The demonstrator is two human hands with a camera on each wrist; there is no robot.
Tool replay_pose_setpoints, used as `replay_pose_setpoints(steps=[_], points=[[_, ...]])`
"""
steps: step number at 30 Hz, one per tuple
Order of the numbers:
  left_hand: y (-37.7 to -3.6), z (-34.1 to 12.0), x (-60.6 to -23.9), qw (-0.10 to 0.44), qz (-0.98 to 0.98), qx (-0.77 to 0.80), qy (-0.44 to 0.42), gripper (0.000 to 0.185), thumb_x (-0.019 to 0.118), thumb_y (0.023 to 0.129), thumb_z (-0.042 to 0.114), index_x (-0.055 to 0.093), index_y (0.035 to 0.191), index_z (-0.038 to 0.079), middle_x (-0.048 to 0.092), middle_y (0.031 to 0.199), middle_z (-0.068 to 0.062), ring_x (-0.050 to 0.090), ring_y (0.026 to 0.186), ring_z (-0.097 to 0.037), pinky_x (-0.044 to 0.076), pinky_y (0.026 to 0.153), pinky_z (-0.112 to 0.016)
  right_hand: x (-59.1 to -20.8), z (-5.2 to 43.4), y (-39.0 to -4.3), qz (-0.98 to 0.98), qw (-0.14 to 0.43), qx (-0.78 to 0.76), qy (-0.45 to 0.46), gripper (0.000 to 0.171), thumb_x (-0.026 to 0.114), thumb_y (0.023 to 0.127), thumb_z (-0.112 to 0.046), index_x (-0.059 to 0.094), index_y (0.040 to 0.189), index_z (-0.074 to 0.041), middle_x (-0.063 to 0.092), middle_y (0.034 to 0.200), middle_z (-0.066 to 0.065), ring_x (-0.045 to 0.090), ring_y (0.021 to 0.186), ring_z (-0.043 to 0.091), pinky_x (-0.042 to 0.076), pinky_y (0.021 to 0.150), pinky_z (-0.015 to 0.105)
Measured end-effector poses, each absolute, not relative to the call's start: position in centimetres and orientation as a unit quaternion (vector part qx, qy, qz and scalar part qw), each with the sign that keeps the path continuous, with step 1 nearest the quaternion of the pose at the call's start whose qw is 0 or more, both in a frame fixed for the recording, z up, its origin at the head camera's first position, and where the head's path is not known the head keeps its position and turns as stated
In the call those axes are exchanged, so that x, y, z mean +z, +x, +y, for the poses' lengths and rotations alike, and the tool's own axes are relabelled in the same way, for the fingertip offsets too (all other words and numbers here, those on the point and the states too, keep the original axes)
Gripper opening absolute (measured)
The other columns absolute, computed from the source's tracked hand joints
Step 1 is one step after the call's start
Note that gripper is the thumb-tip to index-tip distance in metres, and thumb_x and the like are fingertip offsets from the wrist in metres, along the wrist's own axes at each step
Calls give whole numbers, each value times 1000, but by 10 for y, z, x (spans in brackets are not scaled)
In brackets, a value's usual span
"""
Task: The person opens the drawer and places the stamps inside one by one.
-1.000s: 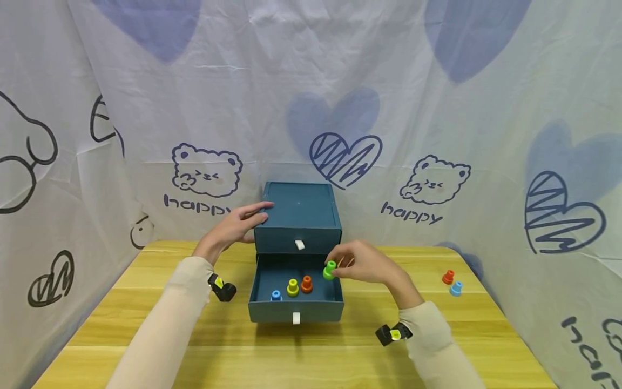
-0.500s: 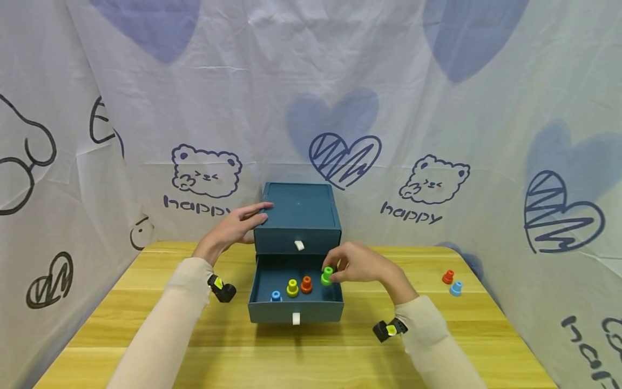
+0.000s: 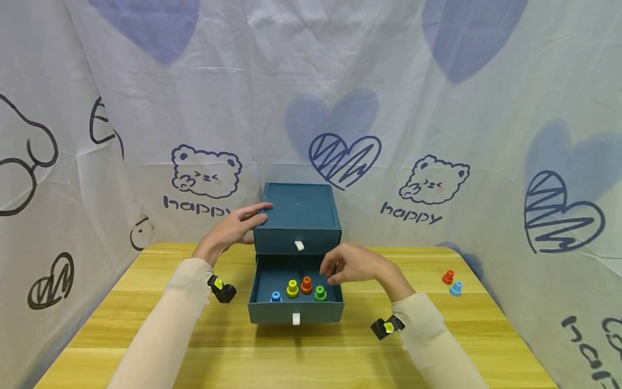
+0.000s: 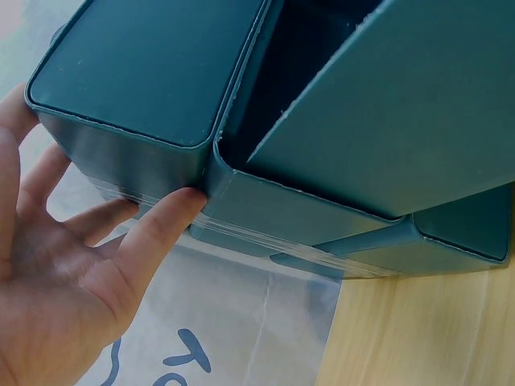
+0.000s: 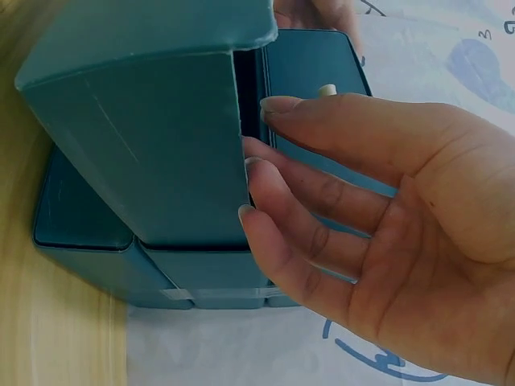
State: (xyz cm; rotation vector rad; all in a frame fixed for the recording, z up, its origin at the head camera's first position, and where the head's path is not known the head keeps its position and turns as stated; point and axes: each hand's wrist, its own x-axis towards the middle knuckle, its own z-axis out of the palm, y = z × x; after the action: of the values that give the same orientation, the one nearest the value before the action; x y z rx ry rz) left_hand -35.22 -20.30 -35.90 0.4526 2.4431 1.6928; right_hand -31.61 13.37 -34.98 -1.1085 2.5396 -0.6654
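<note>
Inside the open lower drawer (image 3: 257, 281), the green peg (image 3: 320, 293) now stands released beside the orange peg (image 3: 306, 284), right hand (image 3: 357, 265) lifted off with loose, empty fingers, left hand (image 3: 233, 227) flat against the cabinet (image 3: 298, 208).

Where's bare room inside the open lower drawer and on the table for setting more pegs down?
In the open teal lower drawer, the back left corner is bare; the blue, yellow, orange and green pegs crowd the front. The right hand hovers over its right side. The wooden table is bare in front.
</note>
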Motion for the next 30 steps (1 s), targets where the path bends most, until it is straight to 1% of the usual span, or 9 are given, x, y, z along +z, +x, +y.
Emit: replay_pose_setpoints(steps=[2, 16, 23, 25, 30], points=[[-352, -203, -359, 67, 810, 564, 146, 57, 55, 106, 46, 43, 158, 25, 23, 172, -12, 30, 155, -42, 42, 112, -68, -349, 134, -315, 881, 146, -233, -384, 20, 79, 90, -10, 78, 110, -8, 77, 109, 10, 68, 90, 13, 60, 77, 22], [-352, -203, -359, 70, 808, 565, 149, 58, 55, 106, 45, 42, 159, 24, 20, 173, -12, 29, 156, -42, 43, 113, -67, -343, 137, -305, 880, 127, -247, -384, 20, 78, 91, -11, 77, 111, -8, 77, 110, 7, 68, 89, 12, 61, 77, 23], [-352, -203, -359, 71, 804, 572, 145, 57, 56, 105, 47, 45, 157, 27, 23, 172, -10, 31, 155, -40, 44, 112, -67, -343, 138, -300, 874, 125, -262, -389, 21, 78, 91, -12, 77, 111, -7, 77, 111, 9, 70, 88, 11, 62, 77, 22], [-352, -203, -359, 71, 804, 572, 146, 57, 56, 105, 47, 45, 157, 27, 23, 172, -10, 31, 155, -40, 44, 112, -67, -343, 138, -298, 874, 125, -264, -388, 21, 78, 91, -12, 77, 112, -8, 77, 112, 9, 70, 88, 11, 62, 78, 22], [-351, -204, -359, 71, 804, 572, 148, 57, 56, 105, 47, 44, 157, 27, 23, 172, -10, 30, 155, -41, 43, 112, -68, -340, 137, -290, 874, 118, -271, -386, 20, 79, 91, -14, 78, 111, -13, 76, 112, 7, 70, 87, 10, 61, 80, 23]])
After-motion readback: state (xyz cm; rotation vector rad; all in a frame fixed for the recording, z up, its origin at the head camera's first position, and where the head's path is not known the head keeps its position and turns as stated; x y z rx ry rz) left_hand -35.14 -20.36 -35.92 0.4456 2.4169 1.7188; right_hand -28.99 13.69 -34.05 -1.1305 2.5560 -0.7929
